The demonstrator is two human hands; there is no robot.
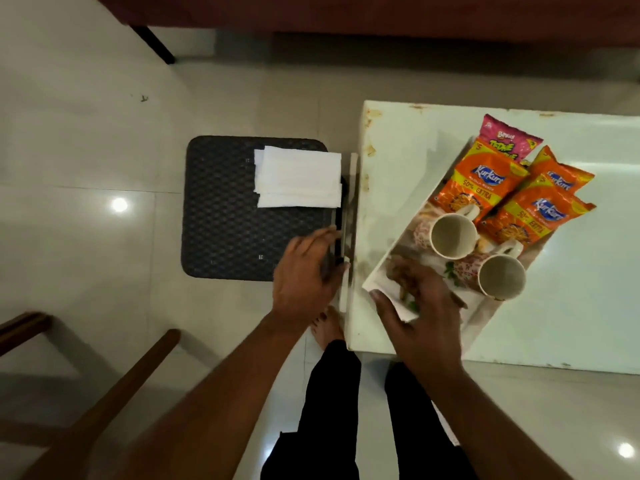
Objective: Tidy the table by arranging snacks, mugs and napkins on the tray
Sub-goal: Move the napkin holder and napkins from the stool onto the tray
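A white tray [375, 279] lies at an angle on the white table [571, 306]. On it are two floral mugs [450, 235] [498, 277], several orange snack packets [481, 183] and a pink packet [507, 138]. A stack of white napkins [298, 176] rests on a dark stool [225, 220] left of the table. My right hand [420, 313] lies on the tray's near corner, thumb over its rim. My left hand [308, 273] hovers with spread fingers at the stool's right edge, beside the table's side, holding nothing that I can see.
A wooden chair frame [114, 389] stands at the lower left. A dark red sofa [346, 15] runs along the top with a black leg [154, 45]. My legs and a bare foot [327, 327] are by the table's near corner on a glossy tiled floor.
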